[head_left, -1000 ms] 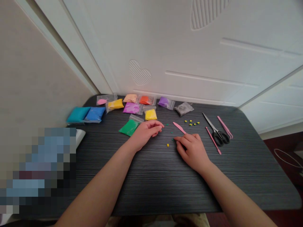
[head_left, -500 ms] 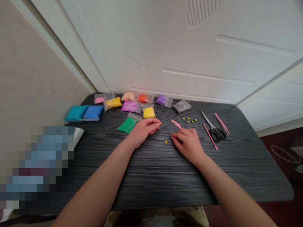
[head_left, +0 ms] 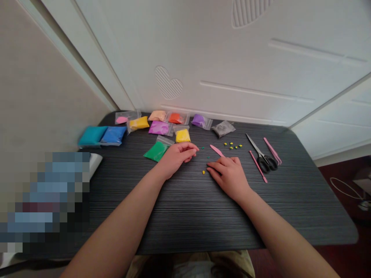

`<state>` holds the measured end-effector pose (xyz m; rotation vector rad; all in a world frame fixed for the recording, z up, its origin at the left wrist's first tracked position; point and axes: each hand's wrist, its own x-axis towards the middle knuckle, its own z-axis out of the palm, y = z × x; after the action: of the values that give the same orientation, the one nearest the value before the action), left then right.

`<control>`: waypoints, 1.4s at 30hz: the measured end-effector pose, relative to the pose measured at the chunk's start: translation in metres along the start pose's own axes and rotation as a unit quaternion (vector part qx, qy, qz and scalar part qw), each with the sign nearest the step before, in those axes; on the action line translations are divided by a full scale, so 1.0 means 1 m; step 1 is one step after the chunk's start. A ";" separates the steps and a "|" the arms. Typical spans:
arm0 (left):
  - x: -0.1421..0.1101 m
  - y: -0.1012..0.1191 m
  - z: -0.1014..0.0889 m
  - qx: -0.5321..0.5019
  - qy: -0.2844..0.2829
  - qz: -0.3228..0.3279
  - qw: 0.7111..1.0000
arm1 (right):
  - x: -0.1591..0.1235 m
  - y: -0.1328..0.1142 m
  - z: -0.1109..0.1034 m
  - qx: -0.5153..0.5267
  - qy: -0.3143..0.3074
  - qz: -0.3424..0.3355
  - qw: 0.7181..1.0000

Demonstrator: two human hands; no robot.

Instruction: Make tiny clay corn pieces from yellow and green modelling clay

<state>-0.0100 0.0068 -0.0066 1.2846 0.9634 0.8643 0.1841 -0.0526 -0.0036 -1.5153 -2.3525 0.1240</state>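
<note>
Just left of the curled right hand [head_left: 229,175], pinch unclear, a yellow piece [head_left: 203,172].

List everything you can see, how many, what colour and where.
packets: eleven; teal, blue, pink, amber, peach, magenta, orange, violet, grey, yellow, green; left and back
scissors: one, black and silver, right
tools: three, pink, centre-right
two-tone pieces: five, green and yellow, left of scissors
yellow piece: one, yellow, centre
green bits: two visible, green, centre
table: one, black, centre
panel: one, white, behind table
heart reliefs: two, white, on panel
wall: one, beige, left
pixelated patch: one, bluish, left
cable: one, white, right
floor: one, dark red, right
trousers: one pair, beige, bottom
forearms: two, bare, bottom
left hand: one, bare, beside green packet
right hand: one, bare, beside yellow piece
</note>
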 end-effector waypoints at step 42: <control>0.000 -0.001 -0.002 -0.015 -0.011 -0.010 1.000 | -0.004 0.032 -0.012 0.192 0.149 0.110 0.964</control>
<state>-0.0118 0.0077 -0.0080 1.2556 0.9413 0.8450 0.2178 -0.0440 -0.0011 -1.4747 -1.7989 0.3563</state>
